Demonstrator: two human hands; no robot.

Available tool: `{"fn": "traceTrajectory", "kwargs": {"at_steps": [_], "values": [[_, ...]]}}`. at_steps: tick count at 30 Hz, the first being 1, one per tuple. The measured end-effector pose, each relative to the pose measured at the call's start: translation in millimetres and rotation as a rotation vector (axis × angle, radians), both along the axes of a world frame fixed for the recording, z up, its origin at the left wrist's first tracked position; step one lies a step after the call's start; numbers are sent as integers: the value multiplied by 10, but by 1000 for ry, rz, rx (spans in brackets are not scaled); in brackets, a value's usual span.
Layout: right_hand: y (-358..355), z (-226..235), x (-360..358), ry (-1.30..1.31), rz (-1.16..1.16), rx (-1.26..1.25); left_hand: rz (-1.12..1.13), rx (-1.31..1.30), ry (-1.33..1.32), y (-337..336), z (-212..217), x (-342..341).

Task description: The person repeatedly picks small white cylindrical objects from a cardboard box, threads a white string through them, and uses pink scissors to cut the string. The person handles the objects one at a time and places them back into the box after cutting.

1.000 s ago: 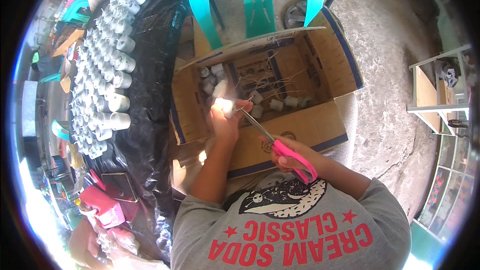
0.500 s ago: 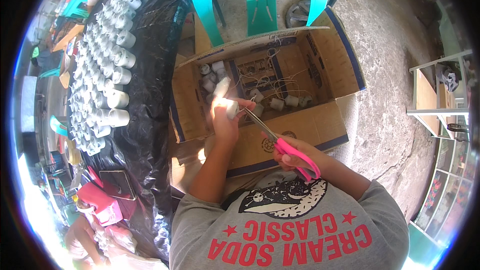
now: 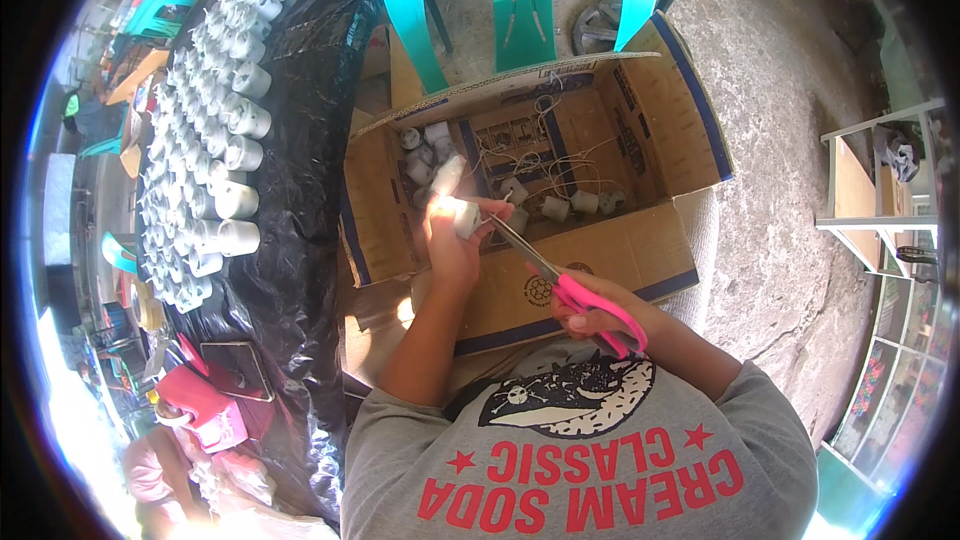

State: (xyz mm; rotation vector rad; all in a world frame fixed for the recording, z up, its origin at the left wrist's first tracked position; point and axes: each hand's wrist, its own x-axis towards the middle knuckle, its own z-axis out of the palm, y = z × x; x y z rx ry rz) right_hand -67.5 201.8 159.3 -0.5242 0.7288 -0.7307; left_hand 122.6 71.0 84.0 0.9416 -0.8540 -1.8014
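Head cam: L hand [image 3: 452, 250] held a sm. white cyl. [image 3: 466, 221] over the open cardboard box [image 3: 640, 258]; R hand [image 3: 592, 320] gripped pink-handled scissors [image 3: 567, 287]. Cyl. looked light, stiff, maybe slippery, best held round its sides; scissors rigid, best held by handles. Scissors' long axis ran diag., tips pointing up-left at cyl.; cyl.'s own axis was hard to tell w/ glare.
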Motion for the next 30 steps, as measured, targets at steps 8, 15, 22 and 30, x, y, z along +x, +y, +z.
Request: {"fn": "traceTrajectory", "kwargs": {"at_steps": [8, 15, 22, 30], "values": [[17, -20, 17, -16, -15, 33, -20, -4, -24, 4, 80, -25], [31, -13, 31, 36, -21, 24, -21, -7, -22, 29, 15, -43], [165, 260, -61, 1179, 49, -675, 112, 25, 23, 36, 102, -26], [92, 219, -173, 1095, 71, -796, -552, -375, -108, 579, 660, -11]]}}
